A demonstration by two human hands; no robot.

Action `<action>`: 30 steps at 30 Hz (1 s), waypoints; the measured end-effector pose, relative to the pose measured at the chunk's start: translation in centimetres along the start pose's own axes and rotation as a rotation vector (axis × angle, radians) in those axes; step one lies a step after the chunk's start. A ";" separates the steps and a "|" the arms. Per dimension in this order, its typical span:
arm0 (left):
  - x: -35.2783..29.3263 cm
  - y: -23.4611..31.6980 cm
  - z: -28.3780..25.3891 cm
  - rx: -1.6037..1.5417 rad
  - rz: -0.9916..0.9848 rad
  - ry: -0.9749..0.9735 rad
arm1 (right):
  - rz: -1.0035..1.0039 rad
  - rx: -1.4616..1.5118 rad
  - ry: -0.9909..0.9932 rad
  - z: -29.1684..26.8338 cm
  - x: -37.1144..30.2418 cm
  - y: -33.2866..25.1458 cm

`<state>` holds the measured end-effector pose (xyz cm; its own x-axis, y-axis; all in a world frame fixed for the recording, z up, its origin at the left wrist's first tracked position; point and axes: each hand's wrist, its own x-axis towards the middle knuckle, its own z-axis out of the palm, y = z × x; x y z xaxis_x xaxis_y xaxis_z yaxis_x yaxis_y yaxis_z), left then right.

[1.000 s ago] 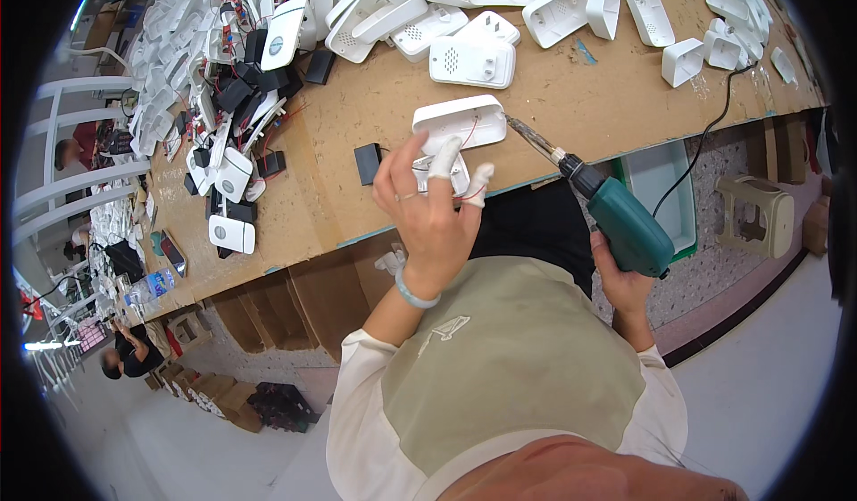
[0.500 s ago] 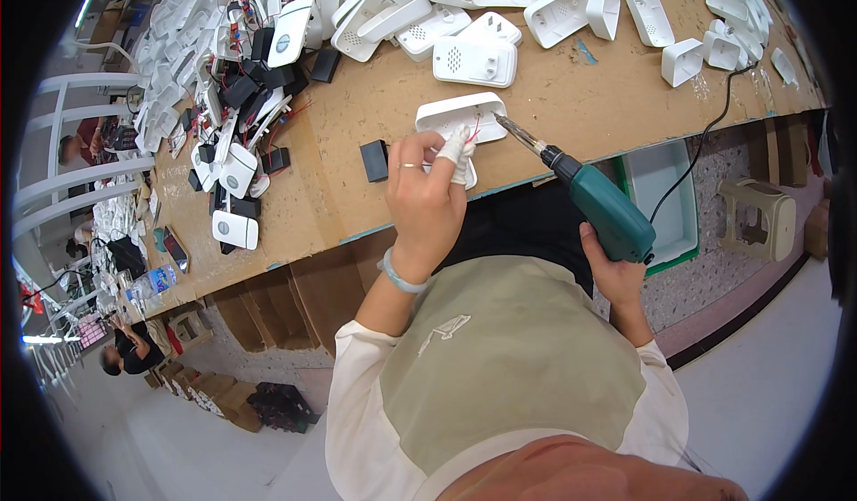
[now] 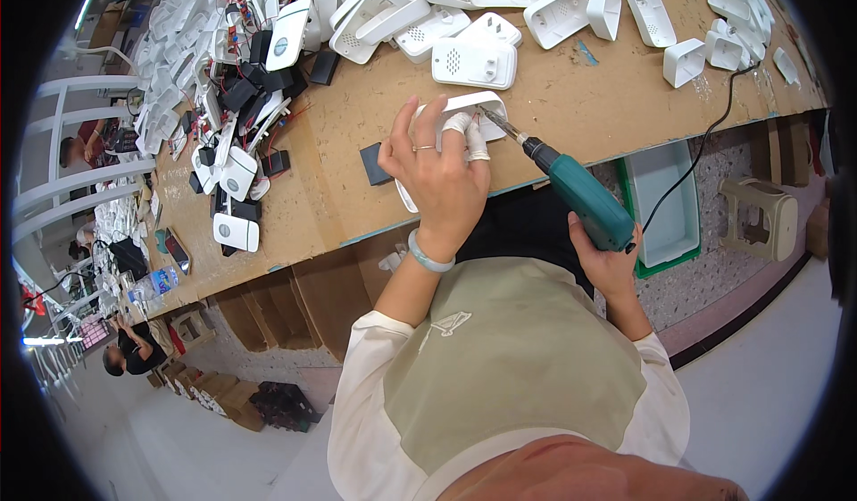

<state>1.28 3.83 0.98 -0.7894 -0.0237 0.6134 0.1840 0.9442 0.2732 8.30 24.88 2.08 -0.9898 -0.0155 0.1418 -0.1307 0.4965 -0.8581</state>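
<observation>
My left hand is over the table's near edge, its thumb and index finger wrapped in white covers. Those two pinch a thin red wire, mostly hidden, inside a white plastic housing; the other fingers are raised. A white part shows below the hand, mostly covered by it. In my right hand is a green corded soldering gun, gripped at its rear end. Its metal tip reaches into the housing, close to the left fingertips; whether it touches the wire, I cannot tell. A black box-shaped part lies left of the left hand.
White housings cover the far side. At left is a heap of wired parts with black blocks. A closed plug-in unit sits beyond my hands. A green-rimmed bin and a beige stool stand below at right.
My left hand has shifted right and its fingers have come down into the housing. The soldering gun has moved left, its tip now inside the housing. The white part has slid left under the hand.
</observation>
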 end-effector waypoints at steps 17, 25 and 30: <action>0.3 0.0 0.1 0.029 -0.045 -0.072 | -0.061 0.071 -0.011 0.5 1.0 0.4; 0.3 0.0 0.1 0.034 -0.046 -0.069 | -0.067 0.046 -0.023 0.4 1.1 0.4; 0.3 0.0 0.1 0.021 -0.052 -0.060 | -0.084 0.055 -0.036 0.3 1.1 0.5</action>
<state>0.97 3.86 1.05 -0.8312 -0.0542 0.5533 0.1295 0.9490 0.2876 7.09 24.86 1.70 -0.9764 -0.0865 0.1980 -0.2157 0.4440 -0.8697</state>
